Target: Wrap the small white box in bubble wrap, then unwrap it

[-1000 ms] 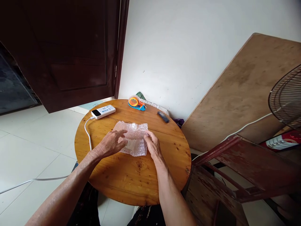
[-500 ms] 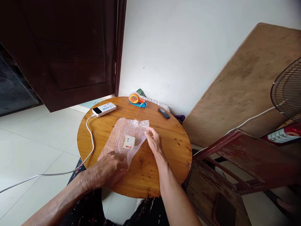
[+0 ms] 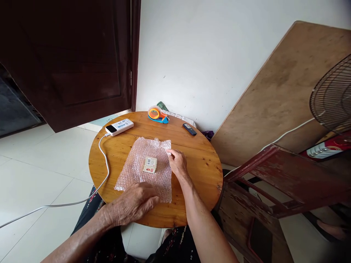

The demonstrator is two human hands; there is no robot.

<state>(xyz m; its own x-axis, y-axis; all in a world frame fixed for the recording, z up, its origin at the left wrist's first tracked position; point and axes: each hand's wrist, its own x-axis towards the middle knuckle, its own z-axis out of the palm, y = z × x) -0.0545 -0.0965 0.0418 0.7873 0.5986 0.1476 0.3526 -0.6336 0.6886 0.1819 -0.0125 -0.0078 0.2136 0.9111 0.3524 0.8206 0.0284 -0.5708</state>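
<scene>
Fingers on bubble wrap, round wooden table, white wall

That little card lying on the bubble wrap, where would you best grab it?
The small card lies flat in the middle of the bubble wrap, so there is nothing to grip from the side. Probably best to come from above, press a long edge into the soft wrap to tip it up, then pinch across its short width. Both hands, left and right, rest on the sheet's edges.

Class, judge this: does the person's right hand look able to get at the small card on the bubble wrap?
Probably yes: the right hand rests beside the small card on the bubble wrap, nothing between them.
</scene>
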